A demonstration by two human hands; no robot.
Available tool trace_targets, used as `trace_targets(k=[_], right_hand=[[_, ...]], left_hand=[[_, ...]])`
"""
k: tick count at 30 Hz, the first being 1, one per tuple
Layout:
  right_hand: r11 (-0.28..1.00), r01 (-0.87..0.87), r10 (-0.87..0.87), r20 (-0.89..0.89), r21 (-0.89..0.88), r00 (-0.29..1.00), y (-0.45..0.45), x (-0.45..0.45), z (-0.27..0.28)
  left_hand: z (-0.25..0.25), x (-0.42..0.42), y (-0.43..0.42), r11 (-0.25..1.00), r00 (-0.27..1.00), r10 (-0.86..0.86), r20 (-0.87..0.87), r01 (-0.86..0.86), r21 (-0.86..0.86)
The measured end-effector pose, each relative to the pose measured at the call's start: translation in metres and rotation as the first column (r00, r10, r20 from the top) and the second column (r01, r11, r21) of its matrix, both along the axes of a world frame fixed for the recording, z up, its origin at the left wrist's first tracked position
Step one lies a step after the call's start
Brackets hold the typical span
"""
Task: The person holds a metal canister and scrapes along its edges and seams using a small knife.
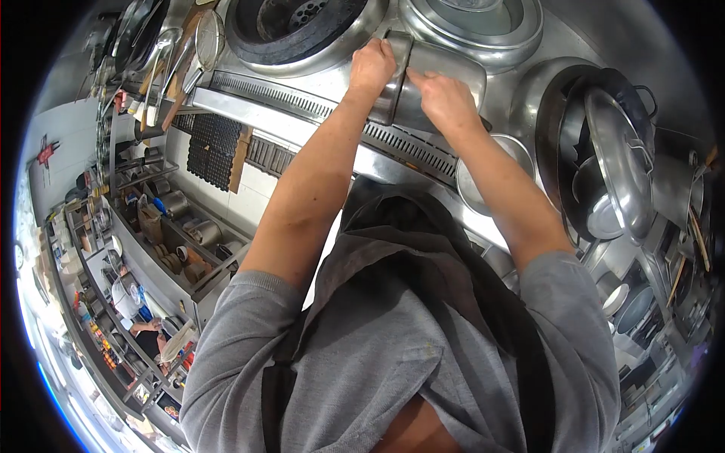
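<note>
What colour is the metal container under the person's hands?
The metal container is silver-grey, seen best in the head view.

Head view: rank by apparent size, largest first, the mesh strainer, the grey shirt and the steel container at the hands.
1. Grey shirt, nearest the camera
2. Steel container, partly hidden
3. Mesh strainer

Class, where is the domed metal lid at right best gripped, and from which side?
Probably by the loop handle on the domed metal lid, coming from the picture's right: the lid looks steeply tilted, with its handle standing out on that side, while dark metalware crowds its left.
</note>
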State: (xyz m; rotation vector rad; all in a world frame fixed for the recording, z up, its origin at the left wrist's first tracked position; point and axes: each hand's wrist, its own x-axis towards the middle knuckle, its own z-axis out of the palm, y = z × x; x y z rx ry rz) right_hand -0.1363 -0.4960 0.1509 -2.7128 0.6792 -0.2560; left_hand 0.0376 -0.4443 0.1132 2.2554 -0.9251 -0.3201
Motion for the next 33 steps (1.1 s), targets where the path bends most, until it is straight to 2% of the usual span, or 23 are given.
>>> trace_targets(k=[6,8,10,11,12,13,14,16,17,20,24,26,27,31,33], right_hand=[[0.992,-0.063,0.068,-0.050,0.108,0.996,0.012,-0.013,0.006],[0.994,-0.063,0.051,0.132,0.091,0.990,0.000,-0.010,0.000],[0.995,-0.031,0.022,0.098,0.095,0.995,-0.013,-0.007,-0.002],[0.995,0.003,-0.009,0.059,0.100,0.998,-0.019,-0.006,-0.003],[0.995,0.008,-0.014,0.059,0.101,0.998,-0.023,-0.005,-0.005],[0.992,0.030,-0.033,0.025,0.119,0.999,-0.025,-0.004,-0.007],[0.989,0.046,-0.046,-0.007,0.138,0.999,-0.026,-0.001,-0.010],[0.988,0.036,-0.040,0.022,0.152,0.999,-0.029,0.004,-0.010],[0.987,0.035,-0.043,0.048,0.159,0.998,-0.029,0.007,-0.009],[0.989,0.033,-0.030,-0.021,0.141,0.999,-0.028,0.011,0.009],[0.998,-0.012,0.015,-0.043,0.060,0.999,-0.017,0.006,0.001],[0.994,-0.097,0.097,0.002,0.045,0.995,-0.003,-0.005,0.004],[0.991,-0.126,0.129,-0.041,0.054,0.991,0.001,-0.008,0.003],[0.995,-0.054,0.048,0.070,0.083,0.996,-0.015,-0.005,-0.004],[0.997,-0.023,0.020,0.033,0.079,0.999,-0.022,0.003,-0.005]], left_hand=[[-0.002,0.007,-0.011,0.998,1.000,-0.012,0.011,0.011,0.056],[0.000,0.010,-0.008,0.999,0.999,-0.003,-0.038,0.005,0.050],[0.004,0.011,-0.005,0.999,0.996,0.000,-0.088,0.004,0.039],[0.007,0.009,0.002,0.995,0.947,-0.007,-0.322,-0.026,-0.096],[0.010,0.008,0.011,0.973,0.843,-0.044,-0.536,-0.086,-0.215],[0.011,0.009,0.022,0.982,0.878,-0.083,-0.472,-0.009,-0.189],[0.011,0.006,0.028,0.982,0.879,-0.078,-0.471,-0.012,-0.186],[0.007,0.003,0.041,0.987,0.964,-0.153,-0.217,0.137,-0.089],[0.003,-0.002,0.042,0.987,0.984,-0.139,-0.109,0.128,-0.095],[-0.001,-0.011,0.036,0.987,0.989,-0.079,-0.125,0.060,-0.147],[0.001,-0.013,0.025,0.991,0.998,-0.024,-0.063,0.015,-0.134],[0.000,-0.009,0.020,0.991,0.998,-0.030,-0.048,0.023,-0.129],[0.000,-0.008,0.018,0.992,0.999,-0.037,-0.032,0.033,-0.123],[-0.002,-0.002,0.014,0.994,0.997,-0.046,-0.058,0.040,-0.106],[-0.002,-0.004,0.014,0.993,0.998,-0.045,-0.051,0.040,-0.109]])
